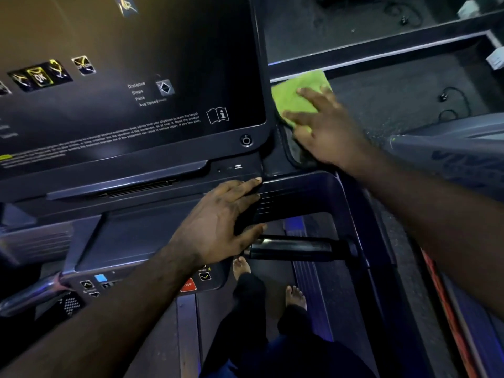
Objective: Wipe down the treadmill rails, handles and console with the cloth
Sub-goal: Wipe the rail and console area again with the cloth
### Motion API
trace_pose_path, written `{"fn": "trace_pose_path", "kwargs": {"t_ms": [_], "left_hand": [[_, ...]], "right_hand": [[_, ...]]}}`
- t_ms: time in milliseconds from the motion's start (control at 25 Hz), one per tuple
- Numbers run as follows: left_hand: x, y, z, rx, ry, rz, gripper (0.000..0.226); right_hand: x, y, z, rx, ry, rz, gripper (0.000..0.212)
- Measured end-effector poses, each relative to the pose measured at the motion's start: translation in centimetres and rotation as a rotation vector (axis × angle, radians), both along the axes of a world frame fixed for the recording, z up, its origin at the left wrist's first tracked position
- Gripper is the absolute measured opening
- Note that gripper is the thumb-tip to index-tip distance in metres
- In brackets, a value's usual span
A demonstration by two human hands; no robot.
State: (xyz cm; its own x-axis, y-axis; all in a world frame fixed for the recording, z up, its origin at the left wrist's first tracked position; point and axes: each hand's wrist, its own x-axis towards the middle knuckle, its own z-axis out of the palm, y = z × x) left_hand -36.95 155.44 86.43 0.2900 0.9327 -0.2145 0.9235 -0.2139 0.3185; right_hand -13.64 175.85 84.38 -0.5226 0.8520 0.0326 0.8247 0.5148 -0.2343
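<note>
The treadmill's dark console point(131, 110) fills the upper left, its screen showing labels and button icons. A green cloth point(293, 95) lies against the console's right side, by the recessed tray there. My right hand point(327, 129) lies flat on the cloth with fingers spread, pressing it to the surface. Lower down, my left hand point(218, 227) rests flat on the console's bottom right corner, fingers apart, holding nothing. A black handle bar point(294, 249) runs just below and to the right of that hand. The curved right rail point(351, 214) frames the handle.
A lower control panel with a red stop button point(188, 285) sits under my left forearm. A silver handlebar point(27, 296) sticks out at lower left. My bare feet point(296, 296) stand on the belt. Cables point(450, 102) lie on the dark floor beyond.
</note>
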Motion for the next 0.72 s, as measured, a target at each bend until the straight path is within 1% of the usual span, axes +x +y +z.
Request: {"fn": "trace_pose_path", "kwargs": {"t_ms": [40,80,120,160,200,240,280,320,360,440,480,600,720], "left_hand": [[0.1,0.0,-0.1,0.001,-0.008,0.005,0.072],[0.1,-0.1,0.0,0.009,-0.01,0.01,0.071],[0.1,-0.1,0.0,0.008,-0.01,0.009,0.071],[0.1,-0.1,0.2,-0.001,-0.012,0.001,0.071],[0.1,0.0,0.3,-0.012,-0.015,-0.005,0.073],[0.0,0.0,0.4,-0.021,-0.018,0.0,0.075],[-0.1,0.0,0.5,-0.027,-0.013,0.005,0.078],[-0.1,-0.1,0.6,-0.032,-0.005,-0.004,0.08],[0.0,-0.1,0.5,-0.03,0.0,-0.004,0.083],[-0.2,-0.4,0.4,-0.037,0.019,0.012,0.088],[-0.4,-0.4,0.3,-0.047,0.023,0.01,0.09],[-0.1,-0.4,0.3,-0.032,0.041,-0.031,0.095],[0.6,-0.5,0.6,0.118,0.173,-0.091,0.102]], "right_hand": [[-2.2,1.4,-0.1,-0.023,-0.033,-0.095,0.059],[-4.6,2.2,-0.2,-0.05,-0.053,-0.135,0.065],[-6.7,2.0,-0.1,-0.058,-0.034,-0.132,0.072],[-8.3,1.6,-0.6,-0.062,-0.009,-0.08,0.078],[-8.9,1.0,-1.1,-0.049,0.002,-0.025,0.077],[-8.7,0.9,-1.2,-0.024,0.009,0.036,0.072],[-8.0,1.4,-0.9,0.026,-0.014,0.109,0.067],[-6.8,2.1,-0.5,0.061,-0.044,0.136,0.066],[-5.3,2.8,0.1,0.038,-0.046,0.07,0.067],[-2.5,3.4,0.4,-0.069,0.058,-0.126,0.071],[-1.1,2.7,0.1,-0.095,0.103,-0.19,0.071],[2.3,-3.0,-0.7,-0.063,0.126,-0.227,0.067],[5.2,-9.3,-0.4,-0.037,0.064,-0.215,0.055]]}}
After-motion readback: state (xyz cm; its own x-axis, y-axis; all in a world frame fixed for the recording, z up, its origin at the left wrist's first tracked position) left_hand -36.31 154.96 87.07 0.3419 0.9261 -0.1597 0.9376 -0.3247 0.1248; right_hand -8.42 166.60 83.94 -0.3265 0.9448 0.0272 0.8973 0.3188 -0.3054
